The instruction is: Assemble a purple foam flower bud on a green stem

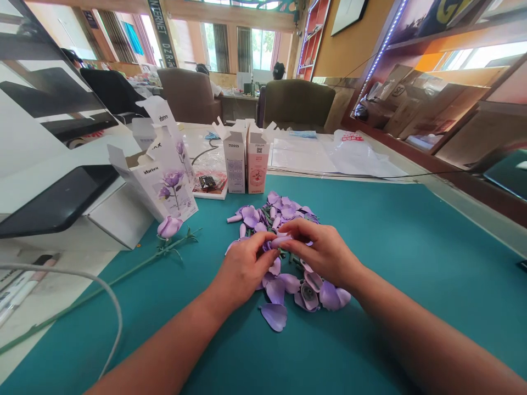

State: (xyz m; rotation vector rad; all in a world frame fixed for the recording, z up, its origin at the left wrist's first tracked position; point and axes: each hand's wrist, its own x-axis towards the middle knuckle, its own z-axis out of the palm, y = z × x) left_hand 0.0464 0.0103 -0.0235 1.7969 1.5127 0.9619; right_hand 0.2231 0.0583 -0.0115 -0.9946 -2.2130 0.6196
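Note:
Both hands meet over a pile of purple plastic petals (275,288) on the green mat (395,230). My left hand (242,266) pinches a small purple piece (267,246) between thumb and fingers. From the right, my right hand (323,249) grips a pale purple petal piece (281,241) by its fingertips, and the two pieces touch or nearly touch. Green parts show among the petals, partly hidden under the hands. Left of the pile lies a purple rose (169,226) on a long green stem (135,270).
Opened flower boxes (171,189) stand at the left, beside a dark tablet (57,197) on a white box. Two upright cartons (236,159) (257,162) stand behind the pile. A grey cable (117,307) loops at the lower left. People sit beyond the chairs.

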